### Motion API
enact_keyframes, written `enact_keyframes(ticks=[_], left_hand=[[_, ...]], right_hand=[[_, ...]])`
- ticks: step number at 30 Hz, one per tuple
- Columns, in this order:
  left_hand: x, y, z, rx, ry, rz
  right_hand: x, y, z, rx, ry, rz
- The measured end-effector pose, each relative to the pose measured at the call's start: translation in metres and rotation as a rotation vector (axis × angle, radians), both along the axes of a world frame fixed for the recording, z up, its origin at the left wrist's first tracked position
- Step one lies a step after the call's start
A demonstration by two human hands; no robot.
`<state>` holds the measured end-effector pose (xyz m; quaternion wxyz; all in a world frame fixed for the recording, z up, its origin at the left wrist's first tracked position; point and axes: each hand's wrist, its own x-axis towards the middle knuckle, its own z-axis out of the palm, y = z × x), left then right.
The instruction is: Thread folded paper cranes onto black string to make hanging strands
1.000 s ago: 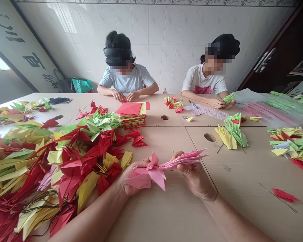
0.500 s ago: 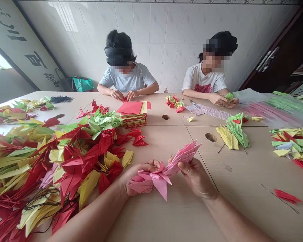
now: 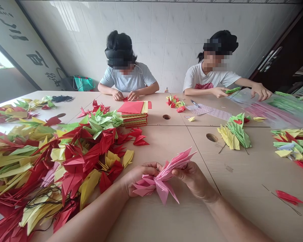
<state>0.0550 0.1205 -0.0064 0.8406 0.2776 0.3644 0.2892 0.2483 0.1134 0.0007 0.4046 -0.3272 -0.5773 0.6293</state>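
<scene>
Between my hands, low over the table, is a bundle of folded pink paper cranes (image 3: pixel 163 186) with pointed tips. My left hand (image 3: pixel 141 176) is closed round the lower left part, where several points fan out. Its fingertips are partly hidden behind the paper. My right hand (image 3: pixel 193 179) pinches the upper right end, thumb in front and fingers behind. To the left lies a large heap of red, yellow and green folded paper cranes (image 3: pixel 75 161), with black cord (image 3: pixel 45 198) across it.
A stack of coloured paper sheets (image 3: pixel 133 116) stands ahead. Yellow and green bundles (image 3: pixel 233 134) lie right of centre, a red bundle (image 3: pixel 289 197) near the right edge. Two co-workers sit opposite, one (image 3: pixel 127 77) folding red paper, the other (image 3: pixel 204 77) holding green pieces beside plastic bags (image 3: pixel 275 104).
My right hand has come slightly left and down, bringing the pink ends closer together; the fanned points have turned. The right co-worker's one arm has stretched out over the plastic bags.
</scene>
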Motion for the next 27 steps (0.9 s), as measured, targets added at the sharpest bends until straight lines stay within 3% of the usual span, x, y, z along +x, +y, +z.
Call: enact_keyframes(ticks=[8, 13, 17, 21, 27], left_hand=[[0.005, -0.008, 0.006, 0.086, -0.021, 0.041], [0.006, -0.010, 0.007, 0.115, -0.057, -0.015], [0.005, -0.011, 0.007, 0.212, -0.059, -0.116], [0.009, -0.012, 0.007, 0.293, 0.049, -0.108], [0.014, -0.016, 0.008, 0.616, 0.349, -0.101]], right_hand=[[-0.004, 0.008, -0.007, -0.259, 0.172, -0.261], [-0.004, 0.009, -0.002, -0.367, 0.201, -0.300], [-0.004, 0.009, 0.000, -0.370, 0.231, -0.295], [-0.005, 0.008, -0.003, -0.322, 0.192, -0.286], [-0.005, 0.007, -0.007, -0.164, 0.011, -0.282]])
